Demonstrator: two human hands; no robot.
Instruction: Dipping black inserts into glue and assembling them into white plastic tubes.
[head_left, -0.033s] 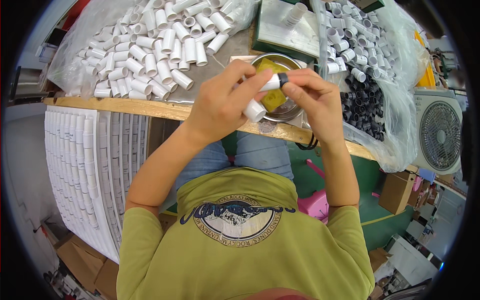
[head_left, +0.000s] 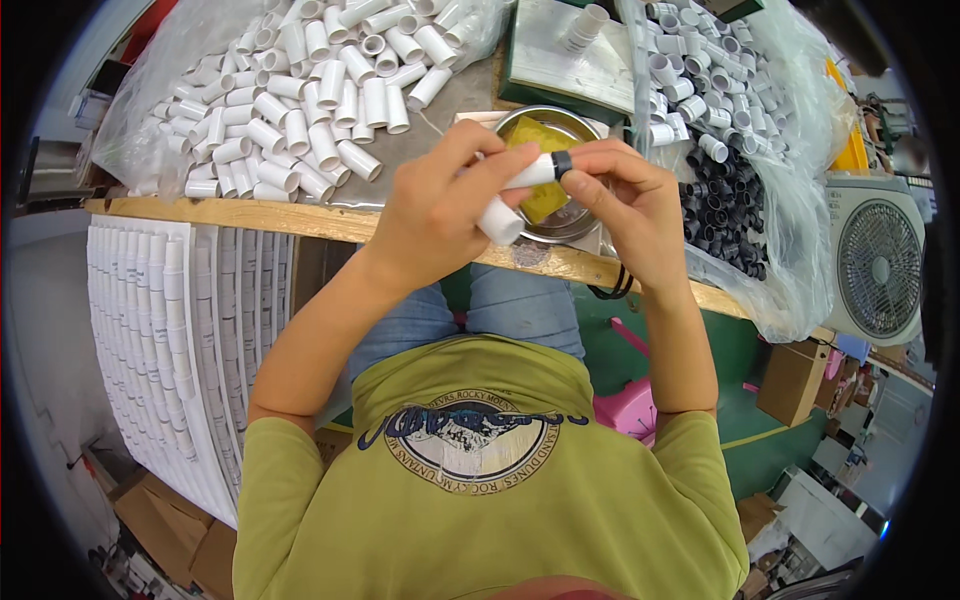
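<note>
Over the front edge of the workbench, my left hand (head_left: pixel 435 205) is closed round two short white plastic tubes. One white tube (head_left: pixel 530 174) points right, toward my other hand, with a black ring (head_left: pixel 562 163) at its end. The second white tube (head_left: pixel 501 223) sticks out below, its end facing down and toward me. Thumb and fingers of my right hand (head_left: pixel 637 208) pinch the black ring. Beneath both hands stands a round metal bowl (head_left: pixel 588 121), partly covered by them, with a yellow, translucent-looking piece (head_left: pixel 545 204) in it.
A big heap of white tubes (head_left: pixel 300 120) lies at the left on plastic sheeting. To the right are a pile of grey-white short fittings (head_left: pixel 690 90) and black rings (head_left: pixel 715 215). A green-sided metal box (head_left: pixel 560 65) bears one upright tube (head_left: pixel 586 27). A fan (head_left: pixel 880 265) stands far right.
</note>
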